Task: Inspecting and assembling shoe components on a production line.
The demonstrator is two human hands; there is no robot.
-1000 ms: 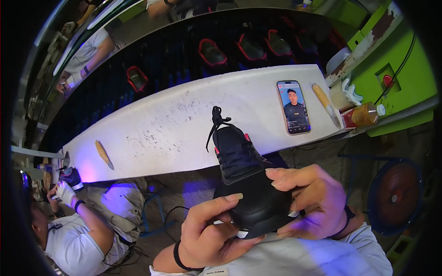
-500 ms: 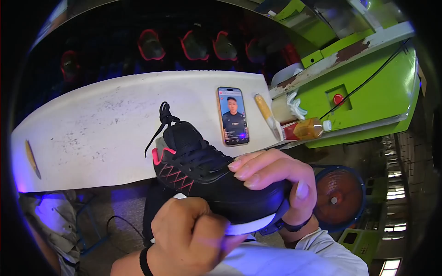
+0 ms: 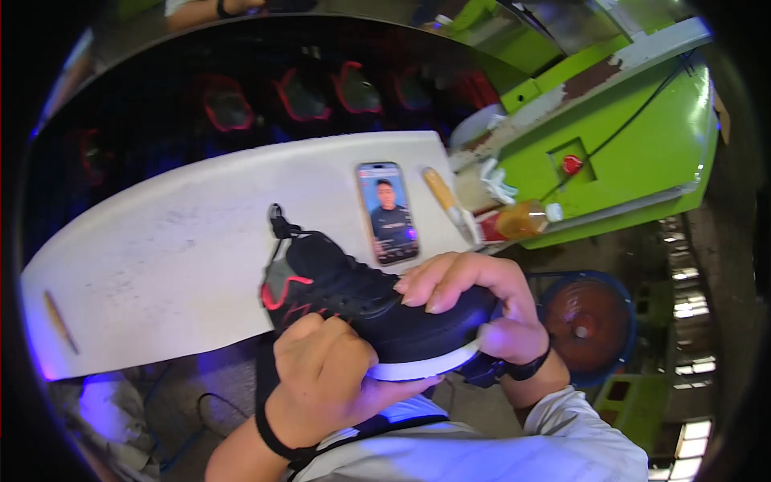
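Observation:
A black sneaker [image 3: 426, 325] with pink trim, black laces and a white sole is held on its side at the table's front edge, toe to the right. My right hand [image 3: 490, 301] is closed around the toe, its fingers over the upper and its thumb by the sole edge. Curled against the near side of the shoe is my left hand [image 3: 325, 365], its thumb stretched along the underside of the white sole. The left fingertips are hidden. A tied lace bundle [image 3: 281, 225] sticks up at the heel end.
On the white table [image 3: 177, 265] lie a lit phone [image 3: 388, 213], a wooden-handled knife [image 3: 446, 201] and another thin tool [image 3: 60, 321]. A drink bottle [image 3: 526, 218] lies by a green machine [image 3: 610, 161]. Behind are several pink-edged shoes [image 3: 305, 92] and a person's hand [image 3: 233, 6]; a fan [image 3: 586, 325] stands right.
My left hand has shifted up along the sole, its thumb now lying under it. More of the white sole shows. The whole view has shifted slightly, and a person's hand appears at the top.

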